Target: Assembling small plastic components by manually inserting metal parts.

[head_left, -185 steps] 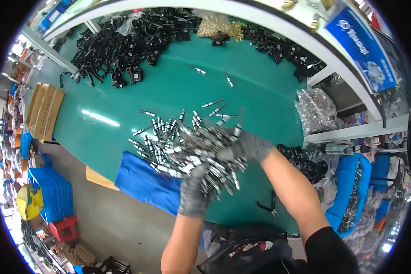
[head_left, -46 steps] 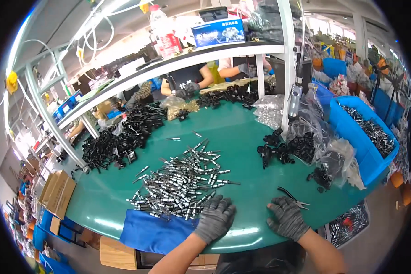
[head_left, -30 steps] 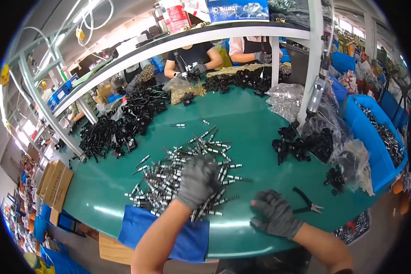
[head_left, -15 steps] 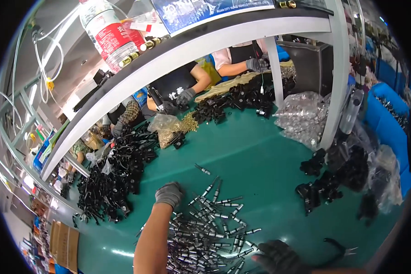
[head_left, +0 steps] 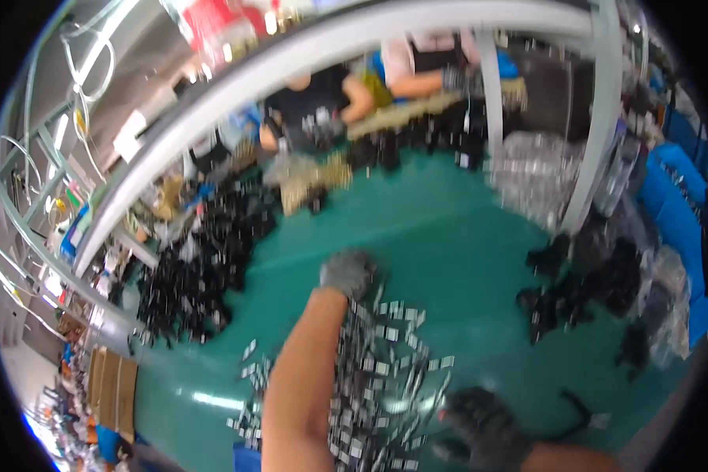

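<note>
A large heap of small, slender silvery metal fittings [head_left: 381, 367] is spread over the green table in front of me. At its far edge is my left hand [head_left: 348, 274] in a grey glove, back up, its fingers smeared by motion. Whether it holds a fitting I cannot see. My right hand [head_left: 484, 429], in a dark grey glove, is low beside the heap's right side, thumb and fingers apart, with nothing visible between them. Just right of it lies a pair of dark-handled pliers [head_left: 578, 417]. My left forearm crosses over part of the heap.
Black parts are piled at the left [head_left: 200, 267] and right [head_left: 582, 287]. A grey shelf frame [head_left: 594, 157] stands over the table. Beyond are a clear bag of parts [head_left: 535, 177], a bag of brass-coloured pieces [head_left: 295, 185], and co-workers with gloved hands. A blue bin [head_left: 672, 236] stands far right.
My left hand has moved right and farther away, over where a lone fitting lay. My right hand's fingers look more spread. The whole view has shifted and blurred.
</note>
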The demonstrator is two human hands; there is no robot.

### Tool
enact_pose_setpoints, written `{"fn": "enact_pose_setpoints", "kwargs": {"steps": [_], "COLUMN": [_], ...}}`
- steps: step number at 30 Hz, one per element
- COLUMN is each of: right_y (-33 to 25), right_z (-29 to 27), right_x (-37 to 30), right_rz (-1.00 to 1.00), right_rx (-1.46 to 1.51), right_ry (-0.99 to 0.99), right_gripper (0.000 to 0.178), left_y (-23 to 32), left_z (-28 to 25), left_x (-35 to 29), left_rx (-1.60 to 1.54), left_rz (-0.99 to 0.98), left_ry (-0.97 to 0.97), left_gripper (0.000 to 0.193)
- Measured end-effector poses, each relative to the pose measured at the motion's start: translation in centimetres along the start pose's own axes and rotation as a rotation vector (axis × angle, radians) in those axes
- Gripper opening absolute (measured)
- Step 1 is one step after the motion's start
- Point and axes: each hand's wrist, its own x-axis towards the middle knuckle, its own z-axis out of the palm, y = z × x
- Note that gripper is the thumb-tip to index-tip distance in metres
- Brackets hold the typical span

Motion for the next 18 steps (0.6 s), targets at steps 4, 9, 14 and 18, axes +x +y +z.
{"fn": "enact_pose_setpoints", "kwargs": {"steps": [4, 9, 14, 18], "right_y": [-1.8, -6.6, -3.0, 1.6], "right_z": [-2.4, -6.7, -9.2, -2.6], "right_x": [2.5, -9.4, -18.3, -23.1], "right_rz": [-0.048, -0.06, -0.034, -0.073], "right_rx": [0.15, 0.144, 0.307, 0.487], "right_ry": [0.125, 0.22, 0.127, 0.099], "right_gripper": [0.055, 0.06, 0.043, 0.04], "left_y": [-5.0, -4.1, 0.8, 0.4], "left_z": [-2.8, -2.7, -3.2, 7.8], "left_x": [-7.3, -15.3, -36.8, -52.0], "left_rx": [-0.225, -0.121, -1.136, -1.332], "left_rz": [-0.044, 0.029, 0.397, 0.269], "left_ry": [-0.036, 0.58, -0.088, -1.087], "left_gripper": [0.024, 0.034, 0.044, 0.032]}}
